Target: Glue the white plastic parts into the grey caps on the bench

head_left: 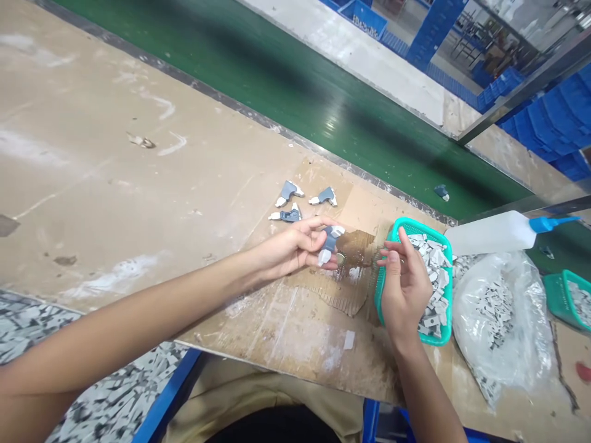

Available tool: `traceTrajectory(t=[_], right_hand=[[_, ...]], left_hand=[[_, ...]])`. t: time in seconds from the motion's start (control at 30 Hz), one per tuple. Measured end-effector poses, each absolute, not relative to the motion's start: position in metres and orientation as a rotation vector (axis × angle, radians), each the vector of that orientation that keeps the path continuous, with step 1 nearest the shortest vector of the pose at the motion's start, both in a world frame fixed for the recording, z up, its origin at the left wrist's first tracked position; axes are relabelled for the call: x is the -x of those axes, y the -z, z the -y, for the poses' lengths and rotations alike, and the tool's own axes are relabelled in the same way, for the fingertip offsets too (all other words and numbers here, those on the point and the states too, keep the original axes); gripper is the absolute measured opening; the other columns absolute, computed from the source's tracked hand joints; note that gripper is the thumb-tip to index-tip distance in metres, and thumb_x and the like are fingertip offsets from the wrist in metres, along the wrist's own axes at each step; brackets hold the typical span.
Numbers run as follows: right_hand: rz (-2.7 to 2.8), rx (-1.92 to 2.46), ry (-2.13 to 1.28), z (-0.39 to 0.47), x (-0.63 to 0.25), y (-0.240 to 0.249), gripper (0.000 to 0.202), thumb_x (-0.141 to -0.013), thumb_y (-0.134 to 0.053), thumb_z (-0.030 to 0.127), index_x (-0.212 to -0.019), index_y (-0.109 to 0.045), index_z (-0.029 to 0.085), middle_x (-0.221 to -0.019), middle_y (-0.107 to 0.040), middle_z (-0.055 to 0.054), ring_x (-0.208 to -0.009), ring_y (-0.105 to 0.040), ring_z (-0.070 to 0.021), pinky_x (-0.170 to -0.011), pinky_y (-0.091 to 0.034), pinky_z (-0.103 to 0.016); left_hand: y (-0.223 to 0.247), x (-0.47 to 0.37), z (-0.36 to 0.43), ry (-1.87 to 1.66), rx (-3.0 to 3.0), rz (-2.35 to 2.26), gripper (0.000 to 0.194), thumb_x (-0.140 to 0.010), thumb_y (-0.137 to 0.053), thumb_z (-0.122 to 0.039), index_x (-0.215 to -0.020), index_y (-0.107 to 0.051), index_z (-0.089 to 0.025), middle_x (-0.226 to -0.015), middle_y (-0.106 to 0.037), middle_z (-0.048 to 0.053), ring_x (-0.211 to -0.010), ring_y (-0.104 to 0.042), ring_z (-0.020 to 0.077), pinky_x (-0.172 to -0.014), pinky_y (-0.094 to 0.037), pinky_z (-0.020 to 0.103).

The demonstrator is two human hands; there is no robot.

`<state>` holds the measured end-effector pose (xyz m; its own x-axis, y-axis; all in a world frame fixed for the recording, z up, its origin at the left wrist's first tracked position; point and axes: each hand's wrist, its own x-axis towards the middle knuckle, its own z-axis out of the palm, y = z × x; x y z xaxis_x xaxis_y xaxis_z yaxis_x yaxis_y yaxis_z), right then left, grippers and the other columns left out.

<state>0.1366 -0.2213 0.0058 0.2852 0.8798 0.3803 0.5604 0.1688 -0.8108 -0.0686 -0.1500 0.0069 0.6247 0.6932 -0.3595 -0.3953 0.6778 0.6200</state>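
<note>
My left hand (300, 249) holds a grey and white plastic part (329, 245) between thumb and fingers, over the cardboard-covered table. My right hand (406, 283) is over the left side of a green basket (449, 295) of small white and grey pieces (434, 258). Its fingers are bent with the thumb near the fingertips; whether a small piece is between them is too small to tell. Three similar grey and white parts lie beyond my left hand: one at upper left (289, 192), one at right (325, 197), one below (287, 214).
A green conveyor belt (277, 98) runs behind the table (115, 203). On the right are a white bottle with a blue tip (494, 234), a clear bag of small pieces (508, 320) and another green basket (556, 298). Many loose pieces (120, 381) fill a blue-edged container at lower left.
</note>
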Motion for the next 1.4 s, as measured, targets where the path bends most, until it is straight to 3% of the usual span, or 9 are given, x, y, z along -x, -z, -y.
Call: traceTrajectory(t=[0.13, 0.23, 0.33, 0.47, 0.67, 0.83, 1.0, 1.2, 1.4], right_hand=[[1.226, 1.542, -0.394, 0.215, -0.142, -0.016, 0.040, -0.097, -0.056, 0.037, -0.133, -0.063, 0.023, -0.110, -0.068, -0.009, -0.092, -0.066, -0.0191, -0.076, -0.058, -0.034], [1.121, 1.595, -0.396, 0.211, -0.160, -0.030, 0.042, -0.091, -0.062, 0.038, -0.128, -0.066, 0.019, -0.109, -0.069, -0.010, -0.090, -0.067, -0.0192, -0.078, -0.057, -0.033], [1.274, 1.776, -0.303, 0.209, -0.190, -0.042, 0.034, -0.083, -0.064, 0.036, -0.111, -0.074, 0.019, -0.107, -0.068, -0.009, -0.090, -0.065, -0.0212, -0.078, -0.054, -0.035], [1.666, 2.076, -0.462, 0.212, -0.219, -0.048, 0.024, -0.078, -0.062, 0.023, -0.096, -0.078, 0.020, -0.091, -0.069, -0.006, -0.079, -0.061, -0.0208, -0.079, -0.050, -0.037], [2.123, 2.172, -0.530, 0.216, -0.219, -0.033, 0.035, -0.085, -0.057, 0.006, -0.108, -0.077, 0.020, -0.096, -0.065, -0.010, -0.095, -0.060, -0.0248, -0.089, -0.046, -0.037], [2.211, 2.163, -0.545, 0.214, -0.222, -0.025, 0.034, -0.086, -0.057, 0.006, -0.108, -0.078, 0.021, -0.092, -0.061, -0.010, -0.090, -0.059, -0.0235, -0.083, -0.045, -0.034], [2.172, 2.182, -0.701, 0.208, -0.223, -0.025, 0.014, -0.088, -0.063, 0.013, -0.092, -0.076, 0.018, -0.096, -0.060, -0.009, -0.098, -0.058, -0.0244, -0.088, -0.044, -0.036], [2.205, 2.122, -0.711, 0.208, -0.221, -0.024, 0.015, -0.090, -0.055, 0.008, -0.086, -0.067, 0.016, -0.095, -0.056, -0.008, -0.102, -0.053, -0.0249, -0.091, -0.041, -0.037], [1.979, 1.926, -0.735, 0.214, -0.220, -0.041, 0.008, -0.096, -0.048, 0.021, -0.093, -0.056, 0.019, -0.090, -0.065, -0.005, -0.087, -0.062, -0.0214, -0.078, -0.047, -0.034]], left_hand=[[-0.008, 0.073, 0.144, -0.661, -0.571, -0.682, 0.028, -0.075, -0.066, -0.012, -0.100, -0.054, -0.015, -0.074, -0.060, 0.003, -0.060, -0.065, 0.0170, -0.057, -0.056, 0.028], [-0.014, 0.079, 0.137, -0.629, -0.772, -0.788, 0.027, -0.074, -0.066, -0.022, -0.098, -0.056, -0.015, -0.072, -0.057, 0.002, -0.062, -0.065, 0.0198, -0.061, -0.055, 0.033], [-0.022, 0.089, 0.129, -0.632, -1.345, -1.075, 0.031, -0.080, -0.061, -0.035, -0.103, -0.062, -0.014, -0.075, -0.061, 0.004, -0.067, -0.063, 0.0195, -0.068, -0.050, 0.033], [-0.029, 0.103, 0.121, -0.737, -2.134, -1.573, 0.037, -0.091, -0.048, -0.035, -0.113, -0.067, -0.012, -0.091, -0.067, 0.008, -0.072, -0.056, 0.0164, -0.071, -0.039, 0.030], [-0.030, 0.114, 0.110, -0.452, -2.170, -1.672, 0.032, -0.089, -0.054, -0.033, -0.112, -0.069, -0.016, -0.073, -0.062, 0.003, -0.065, -0.050, 0.0163, -0.064, -0.031, 0.026], [-0.037, 0.116, 0.108, -0.230, -2.090, -1.786, 0.043, -0.094, -0.048, -0.040, -0.125, -0.062, -0.014, -0.082, -0.067, 0.006, -0.072, -0.052, 0.0211, -0.063, -0.028, 0.026], [-0.042, 0.111, 0.115, -0.327, -2.103, -1.962, 0.053, -0.099, -0.043, -0.048, -0.130, -0.057, -0.007, -0.106, -0.067, 0.015, -0.095, -0.058, 0.0284, -0.071, -0.034, 0.030], [-0.023, 0.099, 0.125, -0.715, -2.305, -1.856, 0.047, -0.102, -0.038, -0.045, -0.121, -0.064, -0.012, -0.104, -0.065, 0.014, -0.104, -0.057, 0.0279, -0.083, -0.040, 0.034], [-0.010, 0.079, 0.142, -0.970, -1.907, -1.209, 0.035, -0.094, -0.055, -0.041, -0.109, -0.069, -0.012, -0.096, -0.068, 0.011, -0.086, -0.062, 0.0194, -0.079, -0.048, 0.031]])
